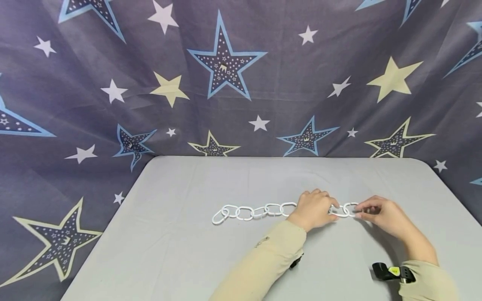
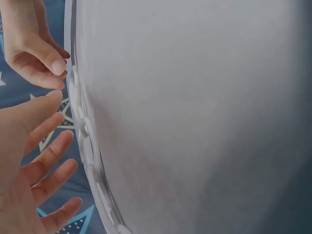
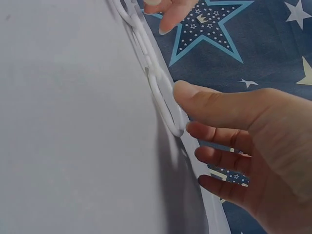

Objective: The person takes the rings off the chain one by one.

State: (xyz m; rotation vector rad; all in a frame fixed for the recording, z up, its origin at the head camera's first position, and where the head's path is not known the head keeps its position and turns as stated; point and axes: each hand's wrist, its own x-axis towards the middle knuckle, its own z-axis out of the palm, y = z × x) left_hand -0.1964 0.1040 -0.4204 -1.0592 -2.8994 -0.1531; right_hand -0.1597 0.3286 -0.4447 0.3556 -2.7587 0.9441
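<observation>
A white plastic chain (image 1: 245,213) of several oval links lies across the table, its left-end link slanting toward the front. Over its right half my left hand (image 1: 315,209) is lowered, covering some links. In the left wrist view, the fingers (image 2: 54,150) of that hand are spread apart beside the chain (image 2: 87,141), with nothing gripped. My right hand (image 1: 385,215) is at the rightmost link (image 1: 351,209). The right wrist view has its thumb and fingers (image 3: 222,134) apart near the end link (image 3: 165,107); whether they touch it, I cannot tell.
The grey-white table (image 1: 169,251) has rounded back corners. Behind it hangs a dark cloth (image 1: 278,75) printed with stars. A black strap device (image 1: 393,272) is at the right sleeve, and light sleeves (image 1: 260,259) cover the forearms.
</observation>
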